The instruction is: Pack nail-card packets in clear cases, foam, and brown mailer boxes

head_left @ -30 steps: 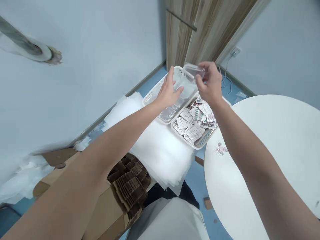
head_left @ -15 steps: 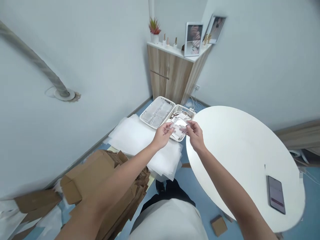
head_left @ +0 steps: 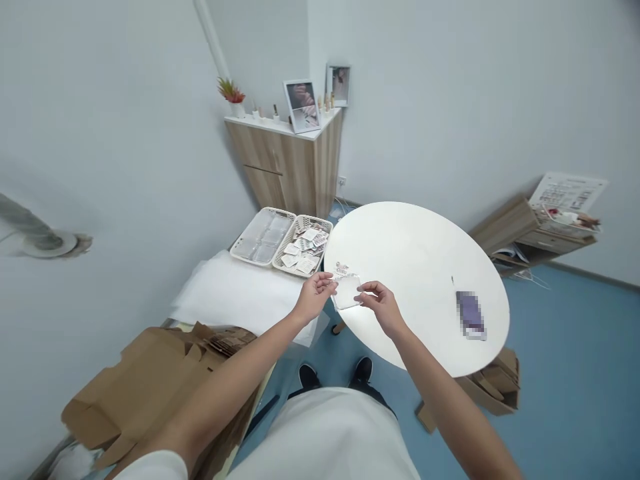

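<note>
A small clear plastic case (head_left: 346, 293) is held between both my hands over the near left edge of the round white table (head_left: 420, 267). My left hand (head_left: 314, 297) pinches its left side and my right hand (head_left: 379, 304) pinches its right side. A small packet with pink pieces (head_left: 342, 269) lies on the table just beyond the case. Further back, a white basket of clear cases (head_left: 261, 235) and a white basket of printed packets (head_left: 304, 245) stand side by side.
A stack of white foam sheets (head_left: 235, 293) lies left of the table, with folded cardboard boxes (head_left: 150, 380) nearer me. A phone (head_left: 470, 315) rests on the table's right side. A wooden cabinet (head_left: 285, 160) stands in the corner, and another low shelf (head_left: 540, 227) is at right.
My hands came back from the baskets with the clear case and now hold it over the table's edge. The camera has lifted and turned right, showing more of the table and room.
</note>
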A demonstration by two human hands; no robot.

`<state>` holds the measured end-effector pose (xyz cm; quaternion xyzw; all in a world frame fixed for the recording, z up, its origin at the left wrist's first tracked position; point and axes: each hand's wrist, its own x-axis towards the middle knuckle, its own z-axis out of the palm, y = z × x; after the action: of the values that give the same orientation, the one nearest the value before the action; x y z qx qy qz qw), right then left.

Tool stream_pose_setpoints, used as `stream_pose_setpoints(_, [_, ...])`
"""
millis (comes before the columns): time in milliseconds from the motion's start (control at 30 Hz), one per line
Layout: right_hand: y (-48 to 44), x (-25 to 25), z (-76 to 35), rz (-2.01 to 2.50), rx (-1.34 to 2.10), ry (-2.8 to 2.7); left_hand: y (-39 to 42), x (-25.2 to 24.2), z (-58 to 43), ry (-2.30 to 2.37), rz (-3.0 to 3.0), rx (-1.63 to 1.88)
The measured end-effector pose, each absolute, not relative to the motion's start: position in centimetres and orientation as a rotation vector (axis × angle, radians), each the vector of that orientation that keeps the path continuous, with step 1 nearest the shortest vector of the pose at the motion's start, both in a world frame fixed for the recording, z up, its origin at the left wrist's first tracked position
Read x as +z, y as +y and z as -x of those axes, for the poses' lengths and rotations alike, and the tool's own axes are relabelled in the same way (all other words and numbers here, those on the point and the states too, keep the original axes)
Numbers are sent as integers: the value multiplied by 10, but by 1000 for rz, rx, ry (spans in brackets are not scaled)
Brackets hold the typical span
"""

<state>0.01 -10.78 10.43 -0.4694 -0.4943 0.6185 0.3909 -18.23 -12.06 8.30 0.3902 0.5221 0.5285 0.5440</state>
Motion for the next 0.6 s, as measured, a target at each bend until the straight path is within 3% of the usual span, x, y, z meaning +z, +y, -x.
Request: stream_pose_setpoints(600, [-112,78,-171,1284,1561,-1086,-104,73,24,1163,-912,1065])
